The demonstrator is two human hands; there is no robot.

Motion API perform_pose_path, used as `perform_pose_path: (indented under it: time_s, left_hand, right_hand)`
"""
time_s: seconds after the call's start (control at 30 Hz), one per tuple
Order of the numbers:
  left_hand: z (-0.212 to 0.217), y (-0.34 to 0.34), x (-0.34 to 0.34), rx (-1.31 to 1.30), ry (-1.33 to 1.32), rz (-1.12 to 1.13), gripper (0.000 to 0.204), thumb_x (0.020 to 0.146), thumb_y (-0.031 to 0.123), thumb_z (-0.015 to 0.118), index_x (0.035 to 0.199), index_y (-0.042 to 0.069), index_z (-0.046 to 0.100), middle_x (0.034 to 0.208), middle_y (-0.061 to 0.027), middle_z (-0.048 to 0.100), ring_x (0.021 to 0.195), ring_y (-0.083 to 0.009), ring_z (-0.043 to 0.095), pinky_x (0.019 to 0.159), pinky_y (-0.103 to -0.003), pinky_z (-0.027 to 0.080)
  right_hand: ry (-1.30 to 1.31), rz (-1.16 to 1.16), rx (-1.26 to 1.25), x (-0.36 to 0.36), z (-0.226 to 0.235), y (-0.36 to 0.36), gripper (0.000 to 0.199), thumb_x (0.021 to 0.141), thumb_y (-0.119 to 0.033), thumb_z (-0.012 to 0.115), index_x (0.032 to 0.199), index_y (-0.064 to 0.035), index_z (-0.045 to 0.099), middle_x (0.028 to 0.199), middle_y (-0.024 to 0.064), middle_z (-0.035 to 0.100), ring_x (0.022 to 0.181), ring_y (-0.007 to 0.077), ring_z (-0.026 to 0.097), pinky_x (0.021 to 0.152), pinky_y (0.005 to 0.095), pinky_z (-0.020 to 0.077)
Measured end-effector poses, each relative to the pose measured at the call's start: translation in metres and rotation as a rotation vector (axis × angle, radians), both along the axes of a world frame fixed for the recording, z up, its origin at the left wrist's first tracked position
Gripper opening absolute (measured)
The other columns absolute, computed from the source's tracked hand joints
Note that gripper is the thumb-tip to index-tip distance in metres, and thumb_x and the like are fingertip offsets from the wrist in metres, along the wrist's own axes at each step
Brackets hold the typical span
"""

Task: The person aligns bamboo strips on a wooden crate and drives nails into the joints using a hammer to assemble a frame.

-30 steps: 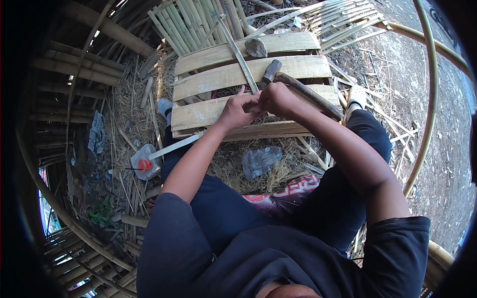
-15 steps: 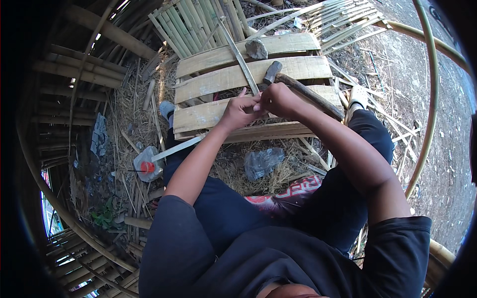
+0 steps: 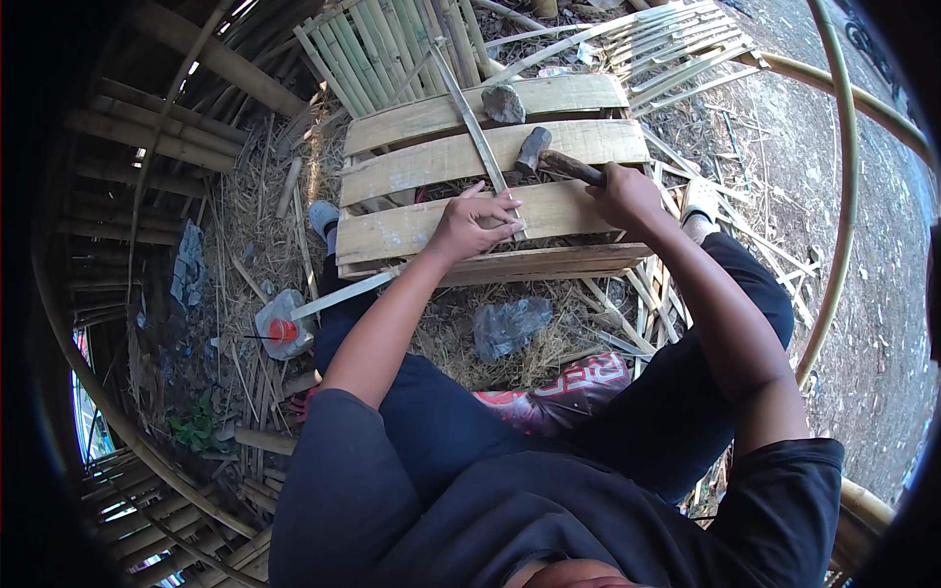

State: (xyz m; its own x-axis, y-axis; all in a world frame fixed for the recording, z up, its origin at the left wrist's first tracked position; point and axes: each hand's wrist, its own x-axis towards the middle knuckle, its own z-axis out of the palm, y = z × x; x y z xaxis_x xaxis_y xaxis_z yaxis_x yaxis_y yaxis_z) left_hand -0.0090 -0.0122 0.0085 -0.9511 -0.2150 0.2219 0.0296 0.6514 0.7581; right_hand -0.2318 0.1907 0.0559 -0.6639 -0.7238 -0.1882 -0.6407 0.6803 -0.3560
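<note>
While the left hand (image 3: 469, 223) bends over the near end of a thin wooden strip (image 3: 477, 133), its fingertips touch the wood there; whether they pinch something small or only press, I cannot tell. The strip lies under and beyond those fingers, across the boards of a slatted wooden platform (image 3: 402, 173). Its long axis runs away from them, slanting left, and the far end points past the platform's far edge. The touch at the near end probably keeps it from sliding, while the boards seem to bear its length.

To the right of the left fingers, the right hand (image 3: 627, 199) is clenched around the handle of a hammer (image 3: 567, 165). From that fist the handle points left and slightly away, its head just beside the strip. Gripping the handle firmly likely steadies the heavy head. A stone (image 3: 504, 103) sits beyond the left fingers on the farthest board, to the right of the strip, perhaps parked within reach.
</note>
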Motion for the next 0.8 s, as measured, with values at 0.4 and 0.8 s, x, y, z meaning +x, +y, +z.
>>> perform_pose_path:
  time_s: [0.4, 0.8]
  left_hand:
    - [0.004, 0.006, 0.001, 0.106, -0.069, 0.074, 0.029, 0.081, 0.023, 0.089, 0.105, 0.011, 0.078, 0.114, -0.0034, 0.079, 0.111, -0.0188, 0.073, 0.123, -0.048, 0.034]
    - [-0.006, 0.000, 0.000, 0.051, 0.019, 0.062, 0.042, 0.073, 0.020, 0.089, 0.112, 0.010, 0.080, 0.114, -0.0141, 0.077, 0.113, -0.0240, 0.071, 0.102, -0.037, 0.054]
  right_hand:
    - [-0.306, 0.214, -0.005, 0.043, 0.060, 0.039, 0.079, 0.093, -0.071, 0.062, 0.071, 0.0044, 0.069, 0.057, 0.0186, 0.059, 0.055, 0.0314, 0.062, 0.057, 0.0471, 0.0474]
    - [-0.481, 0.254, 0.045, 0.055, 0.085, 0.040, 0.083, 0.096, -0.072, 0.058, 0.074, 0.0073, 0.071, 0.059, 0.0189, 0.062, 0.057, 0.0300, 0.064, 0.060, 0.0472, 0.0496]
